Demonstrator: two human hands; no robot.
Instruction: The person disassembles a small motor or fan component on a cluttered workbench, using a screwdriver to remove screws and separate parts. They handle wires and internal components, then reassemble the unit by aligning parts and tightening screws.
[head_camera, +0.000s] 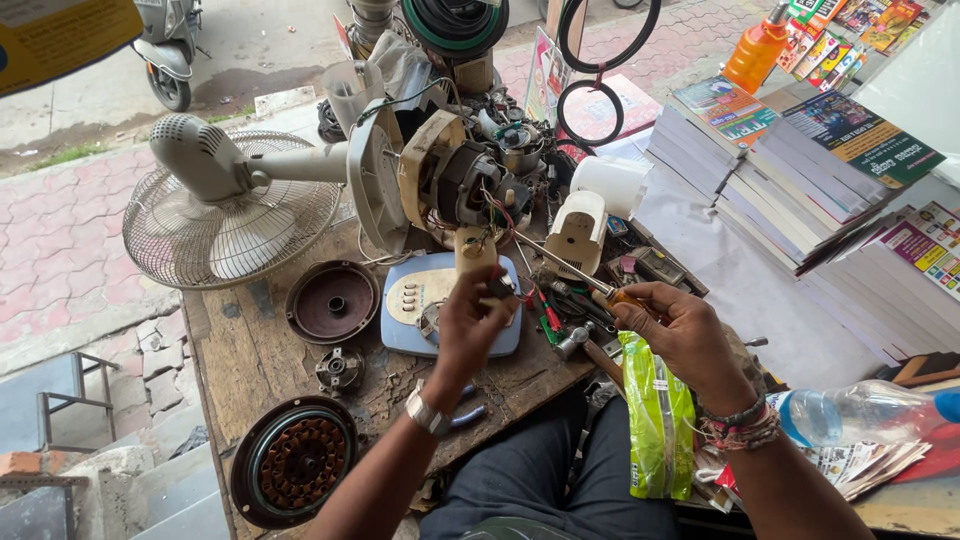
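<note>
Roadside repair stall: worn wooden workbench (250, 360), dismantled fan motor (465, 180), fan guard (225, 235), stacked books (800, 170), brick pavement (60, 230).

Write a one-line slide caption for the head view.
Left hand steadies a small cream part while right hand points a screwdriver at it, beside an opened fan motor.

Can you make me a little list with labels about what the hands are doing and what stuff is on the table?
Place: worn wooden workbench
Left hand: grips a small cream fan part with wires
Right hand: holds a screwdriver, tip pointing at that part
Behind the hands: opened fan motor, blue fan base
Left side: fan grille, round motor covers
Right side: stacked books, green packet, water bottle
</note>
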